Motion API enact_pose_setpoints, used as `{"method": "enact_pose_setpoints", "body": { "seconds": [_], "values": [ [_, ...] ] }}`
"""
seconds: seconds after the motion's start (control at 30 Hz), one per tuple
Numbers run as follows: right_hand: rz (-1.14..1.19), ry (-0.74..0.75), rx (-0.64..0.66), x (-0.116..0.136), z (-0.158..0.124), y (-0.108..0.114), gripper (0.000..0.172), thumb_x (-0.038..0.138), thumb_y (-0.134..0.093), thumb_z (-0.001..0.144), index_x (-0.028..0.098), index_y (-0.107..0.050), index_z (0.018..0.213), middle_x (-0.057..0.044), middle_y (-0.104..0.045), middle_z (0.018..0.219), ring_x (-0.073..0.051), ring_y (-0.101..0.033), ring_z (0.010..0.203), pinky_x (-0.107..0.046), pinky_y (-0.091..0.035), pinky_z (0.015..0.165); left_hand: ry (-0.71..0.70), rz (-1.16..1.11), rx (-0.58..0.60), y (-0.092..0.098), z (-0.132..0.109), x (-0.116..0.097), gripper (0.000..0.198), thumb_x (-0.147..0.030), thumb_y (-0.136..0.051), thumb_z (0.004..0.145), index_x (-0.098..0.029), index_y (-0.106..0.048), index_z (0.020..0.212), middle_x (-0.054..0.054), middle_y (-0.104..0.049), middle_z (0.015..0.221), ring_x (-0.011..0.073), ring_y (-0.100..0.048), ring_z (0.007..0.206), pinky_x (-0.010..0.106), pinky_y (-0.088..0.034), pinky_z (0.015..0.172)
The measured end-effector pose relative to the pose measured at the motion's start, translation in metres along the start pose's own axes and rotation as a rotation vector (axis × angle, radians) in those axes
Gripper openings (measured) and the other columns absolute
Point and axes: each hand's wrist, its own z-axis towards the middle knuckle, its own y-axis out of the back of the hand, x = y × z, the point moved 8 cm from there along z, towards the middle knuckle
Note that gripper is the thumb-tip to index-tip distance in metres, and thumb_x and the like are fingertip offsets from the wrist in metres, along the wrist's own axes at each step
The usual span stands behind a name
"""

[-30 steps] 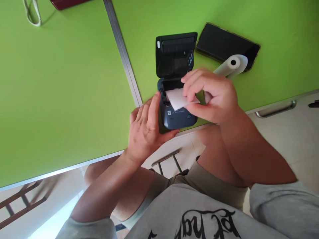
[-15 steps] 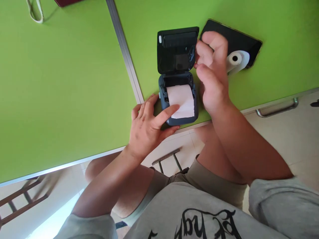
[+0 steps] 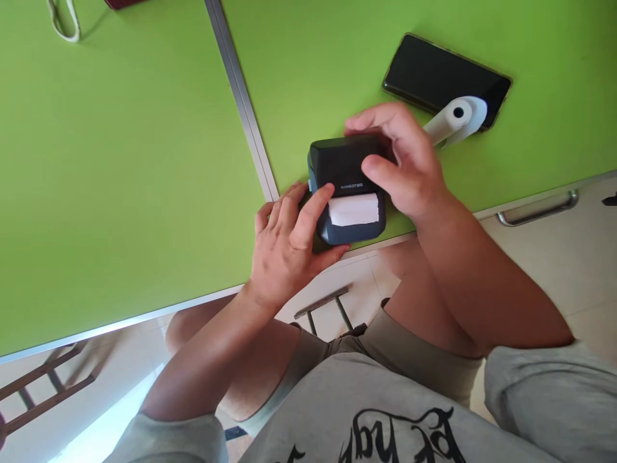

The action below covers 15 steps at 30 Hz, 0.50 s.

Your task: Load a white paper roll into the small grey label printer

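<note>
Observed from beside the seated person. The left hand (image 3: 284, 254) closes its grip on the near left corner of a small dark printer (image 3: 344, 170). Its thumb lies along the near edge, and the index finger (image 3: 313, 206) stretches over the top, its tip touching the left end of a white paper strip (image 3: 353, 209). The right hand (image 3: 409, 170) grips the same printer from the opposite side, with fingers curled over the far edge of the lid (image 3: 337, 161) and the thumb pressed on top. The lid lies flat on the body, and the paper strip sticks out of the slot between the two grips. The printer stands on the green surface (image 3: 120, 193), close to its near edge.

Just beyond the right grip lies a white paper roll (image 3: 456, 117), hollow core visible. A black phone (image 3: 446, 74) lies flat beside it; contact between the two cannot be confirmed. Outward of the left grip, a metal strip (image 3: 241, 103) runs across the surface. Well away from both grips, a pale cord loop (image 3: 62, 26) lies at the far corner. A metal handle (image 3: 537, 209) shows below the surface edge, outward of the right forearm.
</note>
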Motion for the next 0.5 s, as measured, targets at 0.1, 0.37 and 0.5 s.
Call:
{"method": "enact_pose_setpoints", "body": {
  "seconds": [0.1, 0.37, 0.5],
  "values": [
    [-0.121, -0.035, 0.093, 0.0016, 0.0021, -0.0034, 0.043, 0.061, -0.073, 0.089, 0.027, -0.067, 0.115, -0.003, -0.073, 0.125, -0.024, -0.068, 0.122, -0.048, -0.051, 0.115, 0.026, 0.008, 0.015, -0.0004, 0.0011, 0.0008, 0.081, -0.071, -0.053, 0.1, -0.015, -0.04, 0.157, 0.024, -0.063, 0.146, 0.0337, -0.062, 0.136, 0.042, -0.041, 0.106],
    [-0.163, -0.09, 0.195, 0.0013, 0.0078, -0.0038, 0.047, 0.067, -0.073, 0.085, 0.03, -0.066, 0.113, -0.003, -0.074, 0.125, -0.026, -0.069, 0.122, -0.052, -0.053, 0.115, 0.091, -0.005, 0.076, -0.0045, 0.0013, 0.0048, 0.086, -0.071, -0.063, 0.094, -0.019, -0.042, 0.159, 0.021, -0.06, 0.152, 0.0363, -0.06, 0.138, 0.045, -0.042, 0.109],
    [-0.176, -0.081, 0.214, 0.0022, 0.0083, -0.0048, 0.043, 0.059, -0.076, 0.084, 0.03, -0.065, 0.115, -0.004, -0.073, 0.125, -0.028, -0.069, 0.123, -0.052, -0.054, 0.114, 0.071, -0.005, 0.062, -0.0025, 0.0028, 0.0019, 0.083, -0.068, -0.063, 0.096, -0.016, -0.043, 0.157, 0.023, -0.061, 0.15, 0.0354, -0.061, 0.138, 0.045, -0.042, 0.108]
  ]
}}
